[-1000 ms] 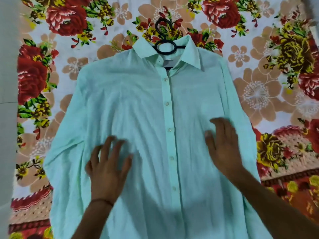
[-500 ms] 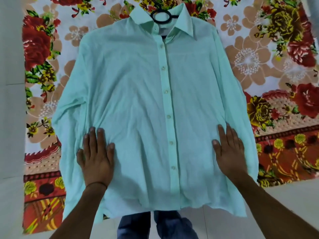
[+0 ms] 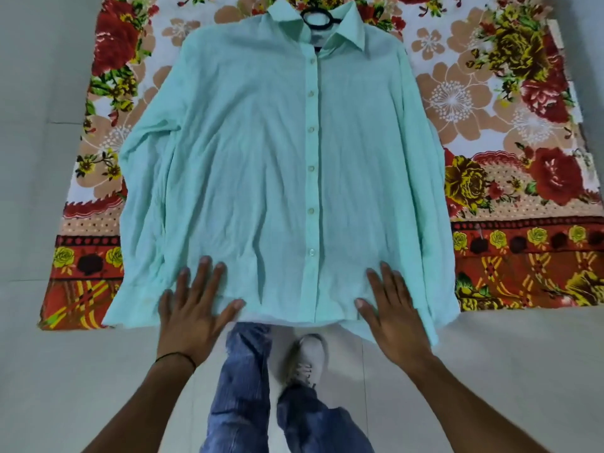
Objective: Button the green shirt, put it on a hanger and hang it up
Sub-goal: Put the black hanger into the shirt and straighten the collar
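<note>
The left hand (image 3: 192, 308) and right hand (image 3: 392, 317) lay open on the buttoned green shirt (image 3: 255, 158) at the near edge of the blanket (image 3: 510, 282); gripping the hanger (image 3: 316, 20) looked next.

Blue jeans (image 3: 242, 387), grey shoe (image 3: 309, 358), black wristband (image 3: 178, 354)

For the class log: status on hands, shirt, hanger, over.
Left hand, right hand flat on hem. Green shirt buttoned, hanger in collar. Not yet hung; no obstruction seen.

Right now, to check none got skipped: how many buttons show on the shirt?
6 buttons, in one line down the front of the shirt: the top one just below the collar, the lowest near the hem. Another at the collar may be hidden.
</note>
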